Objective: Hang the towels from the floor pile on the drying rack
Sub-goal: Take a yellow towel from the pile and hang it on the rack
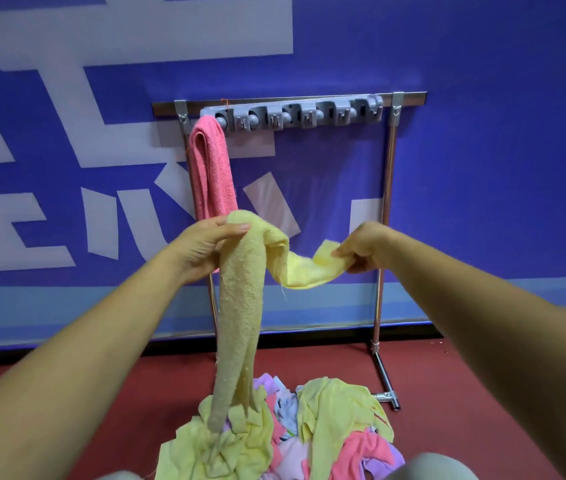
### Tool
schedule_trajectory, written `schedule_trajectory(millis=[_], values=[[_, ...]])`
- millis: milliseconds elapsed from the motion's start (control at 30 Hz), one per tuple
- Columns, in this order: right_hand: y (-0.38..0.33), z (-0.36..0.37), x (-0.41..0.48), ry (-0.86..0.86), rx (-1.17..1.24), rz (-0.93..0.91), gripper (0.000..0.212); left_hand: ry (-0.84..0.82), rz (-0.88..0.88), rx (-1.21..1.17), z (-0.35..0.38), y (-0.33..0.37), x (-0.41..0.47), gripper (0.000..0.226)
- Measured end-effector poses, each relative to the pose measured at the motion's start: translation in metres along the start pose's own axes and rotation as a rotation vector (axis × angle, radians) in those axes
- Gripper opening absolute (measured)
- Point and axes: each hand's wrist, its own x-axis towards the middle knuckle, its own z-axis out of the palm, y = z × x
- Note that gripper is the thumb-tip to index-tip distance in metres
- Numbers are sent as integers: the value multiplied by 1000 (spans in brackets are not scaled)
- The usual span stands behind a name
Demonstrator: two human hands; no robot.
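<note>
the yellow towel (241, 306) is up off the floor at the centre of the frame, strung between both hands in front of the drying rack (388, 188). the left hand (202, 249) has fingers curled round the bunched upper part. the right hand (364, 249), centre right, pinches a small folded corner.

to my eye the weak spot is that corner pinch: a sharp tug could pull it free. the long tail reaches down to the floor pile (326, 420) at bottom centre, and i cannot tell whether it rests there. lifted quickly, it may snag and drag another cloth up. the towel is twisted like a rope, so hung as it is it would sit lumpy and might slip off. the pink towel (210, 168) hangs just behind the left hand, and a careless sweep could knock it loose.

the yellow cloth is looped terry, limp, with frayed threads along its edge. the pink one looks the same, folded into a long narrow strip at the rack's left end. the rack is shiny metal tube, with a grey plastic hook strip (292, 116) of rounded clamps along the top. the pile is a soft heap of yellow, pink, lilac and white on a dull red floor (482, 375).
</note>
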Motion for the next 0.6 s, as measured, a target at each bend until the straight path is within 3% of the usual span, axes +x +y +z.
schedule_trajectory(millis=[67,167,267,367,500,600], values=[[6,12,-2,-91,-126,-7,25,-70,-24,38,11,13,-1,31],[-9,20,-8,-81,-159,-251,33,-146,-49,88,25,27,-3,19],[-34,23,-27,-448,222,-446,50,-197,-50,145,34,32,-1,19],[-51,25,-42,-659,239,-550,52,-212,-30,159,35,35,3,20],[-60,21,-53,-480,12,-656,39,-203,-49,212,25,34,8,23],[-63,13,-56,-355,14,-697,35,-273,-97,284,21,27,5,37]])
